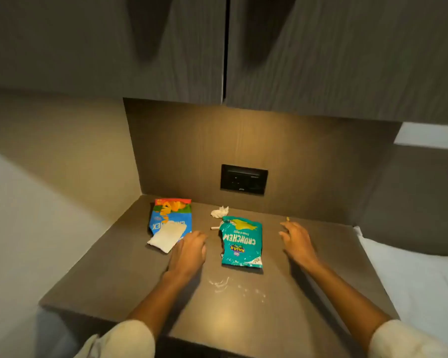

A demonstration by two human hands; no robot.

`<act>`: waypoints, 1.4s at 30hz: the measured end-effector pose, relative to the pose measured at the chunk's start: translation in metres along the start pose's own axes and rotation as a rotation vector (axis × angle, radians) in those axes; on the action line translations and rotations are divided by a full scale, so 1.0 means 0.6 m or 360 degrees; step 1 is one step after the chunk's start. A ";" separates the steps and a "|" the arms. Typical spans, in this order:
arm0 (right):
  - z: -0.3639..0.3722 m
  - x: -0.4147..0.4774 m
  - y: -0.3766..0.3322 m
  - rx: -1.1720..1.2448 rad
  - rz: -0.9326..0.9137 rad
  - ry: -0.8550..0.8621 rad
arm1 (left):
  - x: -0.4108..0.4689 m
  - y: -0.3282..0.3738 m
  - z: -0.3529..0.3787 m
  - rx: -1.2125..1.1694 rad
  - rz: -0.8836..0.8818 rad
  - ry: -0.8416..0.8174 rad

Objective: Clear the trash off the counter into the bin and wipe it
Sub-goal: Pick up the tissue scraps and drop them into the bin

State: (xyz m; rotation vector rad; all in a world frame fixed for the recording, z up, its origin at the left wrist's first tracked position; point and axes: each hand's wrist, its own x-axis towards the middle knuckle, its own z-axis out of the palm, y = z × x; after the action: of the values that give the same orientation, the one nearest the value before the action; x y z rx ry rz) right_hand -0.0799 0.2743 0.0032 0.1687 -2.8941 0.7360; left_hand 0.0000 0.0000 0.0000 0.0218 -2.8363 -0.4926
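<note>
A teal snack packet (241, 242) lies flat in the middle of the dark counter (109, 267). To its left sits a blue and orange snack packet (171, 215) with a folded white cloth (167, 237) over its near corner. A crumpled white tissue (219, 212) and a small white stub (214, 228) lie behind the teal packet. A tiny yellow stick (288, 218) rests to the right. White streaks (221, 285) mark the counter in front. My left hand (189, 251) hovers between the two packets, holding nothing. My right hand (296, 240) is spread right of the teal packet, empty.
A black socket panel (243, 179) is set in the back wall. Dark upper cabinets (225, 47) hang over the counter. A white bed (419, 280) borders the counter on the right and a pale wall stands on the left. No bin is in view.
</note>
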 end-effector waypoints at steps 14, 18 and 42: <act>0.033 0.131 0.088 -0.0476 0.0037 -0.0332 | 0.098 0.041 0.058 0.0413 -0.0229 -0.0330; 0.011 0.082 0.059 -0.0315 0.0078 -0.0320 | 0.101 0.052 0.062 0.0403 -0.0238 -0.0260; 0.150 -0.476 -0.193 0.1011 -0.0122 -0.0376 | -0.488 0.000 0.012 -0.1109 -0.0853 0.0507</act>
State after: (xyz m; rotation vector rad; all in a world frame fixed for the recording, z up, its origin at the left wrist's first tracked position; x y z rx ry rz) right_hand 0.2072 0.1505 -0.0703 0.4575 -2.7234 1.6953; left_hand 0.2809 0.0195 -0.0809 0.6650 -2.1868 -1.4121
